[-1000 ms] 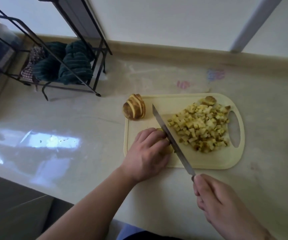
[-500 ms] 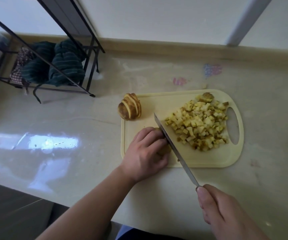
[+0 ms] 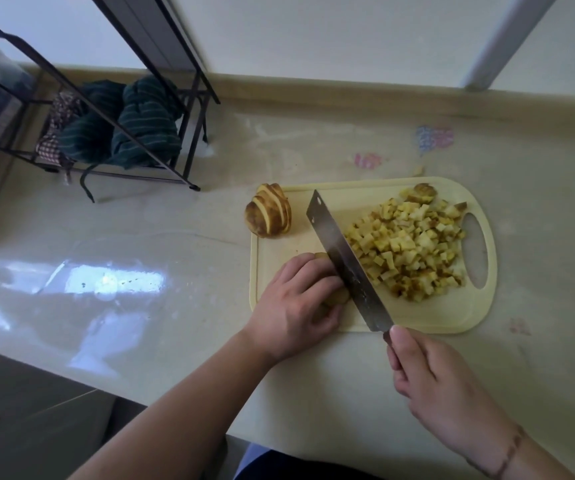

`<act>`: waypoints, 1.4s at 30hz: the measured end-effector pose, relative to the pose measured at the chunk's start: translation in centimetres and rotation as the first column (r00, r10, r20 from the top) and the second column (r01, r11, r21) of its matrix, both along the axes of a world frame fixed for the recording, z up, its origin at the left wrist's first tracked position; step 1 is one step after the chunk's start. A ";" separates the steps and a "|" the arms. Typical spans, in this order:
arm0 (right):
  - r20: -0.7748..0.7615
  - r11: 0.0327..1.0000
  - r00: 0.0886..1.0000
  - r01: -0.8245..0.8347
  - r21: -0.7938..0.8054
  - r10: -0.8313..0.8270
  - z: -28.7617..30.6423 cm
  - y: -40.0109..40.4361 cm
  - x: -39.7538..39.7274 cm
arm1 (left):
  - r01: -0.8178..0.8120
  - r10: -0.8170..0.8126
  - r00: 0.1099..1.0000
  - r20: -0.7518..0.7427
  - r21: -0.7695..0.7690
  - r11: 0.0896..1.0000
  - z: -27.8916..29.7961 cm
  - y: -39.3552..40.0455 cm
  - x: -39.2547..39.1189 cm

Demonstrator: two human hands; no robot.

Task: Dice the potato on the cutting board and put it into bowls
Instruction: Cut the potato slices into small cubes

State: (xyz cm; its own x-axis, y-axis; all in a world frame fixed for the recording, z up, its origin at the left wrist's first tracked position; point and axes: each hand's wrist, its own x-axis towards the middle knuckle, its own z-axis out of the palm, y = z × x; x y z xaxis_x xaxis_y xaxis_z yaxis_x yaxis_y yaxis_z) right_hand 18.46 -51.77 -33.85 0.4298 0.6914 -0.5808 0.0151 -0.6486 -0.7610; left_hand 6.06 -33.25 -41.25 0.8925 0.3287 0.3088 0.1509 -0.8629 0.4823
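A pale yellow cutting board (image 3: 428,318) lies on the counter. A heap of diced potato (image 3: 414,251) covers its right half. My left hand (image 3: 300,303) curls over a piece of potato (image 3: 336,296) on the board's left part, and most of that piece is hidden under the fingers. My right hand (image 3: 435,386) grips the handle of a cleaver (image 3: 345,261), whose blade runs diagonally beside my left fingertips, tilted so its flat side shows. A sliced potato chunk (image 3: 268,216) sits at the board's far-left corner. No bowl is in view.
A black metal rack (image 3: 113,109) with dark green striped cloths (image 3: 140,126) stands at the back left of the counter. The wall (image 3: 348,36) runs along the back, and the counter's front edge (image 3: 140,386) lies close to my body.
The cleaver has lifted and tilted, so its broad side now shows instead of its thin spine. My left hand stays curled over the potato piece. The view has shifted slightly.
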 end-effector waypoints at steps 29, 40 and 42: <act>0.106 1.000 0.994 0.000 -0.002 0.000 1.4 -1.0 -1.9 | -0.034 0.036 0.998 0.045 -0.044 0.998 0.1 -0.1 -0.4; 0.155 0.998 0.986 -0.052 -0.047 0.059 1.7 -1.9 -2.6 | -0.028 0.029 1.000 0.011 -0.042 0.999 0.4 0.1 -0.3; 0.189 0.997 0.979 -0.064 -0.050 0.072 1.7 -1.6 -2.7 | -0.036 0.037 0.999 0.020 -0.045 0.998 0.3 0.0 -0.2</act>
